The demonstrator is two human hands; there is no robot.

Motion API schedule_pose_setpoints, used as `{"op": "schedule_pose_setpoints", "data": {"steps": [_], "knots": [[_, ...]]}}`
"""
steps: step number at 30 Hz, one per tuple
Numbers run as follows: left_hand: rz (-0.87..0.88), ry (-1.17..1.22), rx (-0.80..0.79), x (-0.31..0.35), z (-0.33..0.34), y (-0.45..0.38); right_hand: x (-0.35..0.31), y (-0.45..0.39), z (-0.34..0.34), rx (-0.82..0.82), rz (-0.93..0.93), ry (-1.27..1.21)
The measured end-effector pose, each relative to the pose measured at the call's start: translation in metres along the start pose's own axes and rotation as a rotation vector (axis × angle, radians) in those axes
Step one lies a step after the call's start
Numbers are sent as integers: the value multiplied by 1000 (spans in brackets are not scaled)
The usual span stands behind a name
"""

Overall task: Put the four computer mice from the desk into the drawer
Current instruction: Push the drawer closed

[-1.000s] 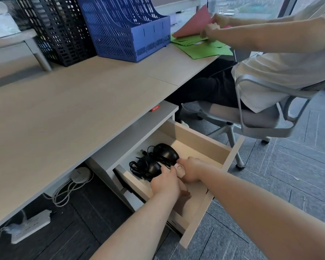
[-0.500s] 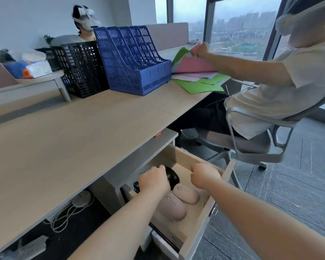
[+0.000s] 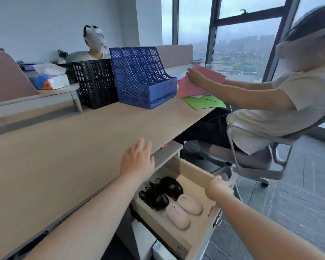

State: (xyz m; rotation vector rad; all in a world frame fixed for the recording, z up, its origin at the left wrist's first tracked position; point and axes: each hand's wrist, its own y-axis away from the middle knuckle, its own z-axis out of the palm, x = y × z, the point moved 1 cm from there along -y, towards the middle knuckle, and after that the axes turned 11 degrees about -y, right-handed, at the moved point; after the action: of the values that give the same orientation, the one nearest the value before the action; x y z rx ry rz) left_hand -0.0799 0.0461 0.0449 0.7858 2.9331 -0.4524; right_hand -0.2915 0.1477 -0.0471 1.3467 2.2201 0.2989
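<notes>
The wooden drawer [image 3: 192,172] under the desk stands pulled out. Inside it lie two black wired mice, one [image 3: 172,185] further back and one [image 3: 161,201] nearer, with their tangled cables, and two pale pink mice [image 3: 190,204] [image 3: 178,216] side by side. My left hand [image 3: 137,161] hovers over the desk edge, fingers spread, holding nothing. My right hand [image 3: 219,188] rests on the drawer's front rim with its fingers curled over it.
The light wood desk [image 3: 64,152] carries a blue file rack [image 3: 142,77] and a black mesh rack [image 3: 96,83] at the back. A seated person [image 3: 270,102] on a swivel chair to the right handles pink and green paper sheets [image 3: 204,102]. Another person sits behind the racks.
Both hands have come out of the drawer: the left rose to the desk edge and opened, the right moved to the drawer's front rim. The view tilted up.
</notes>
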Motion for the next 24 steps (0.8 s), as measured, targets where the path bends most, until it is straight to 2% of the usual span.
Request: {"op": "schedule_pose_setpoints", "data": {"steps": [5,7,12,16,24], "knots": [[-53,23,-58,-21,5,-14,-11,-9,3,24,-27,-120],[-81,37,-68,-29,10,-21,-21,-14,8,21,-92,-144],[-131,50,-101,-50,21,-38,-53,-14,18,-37,-140,-59],[-141,79,-157,-66,30,-49,-78,-15,24,25,-178,-287],[-175,141,-227,-74,49,-70,-99,-22,38,40,-192,-596]]}}
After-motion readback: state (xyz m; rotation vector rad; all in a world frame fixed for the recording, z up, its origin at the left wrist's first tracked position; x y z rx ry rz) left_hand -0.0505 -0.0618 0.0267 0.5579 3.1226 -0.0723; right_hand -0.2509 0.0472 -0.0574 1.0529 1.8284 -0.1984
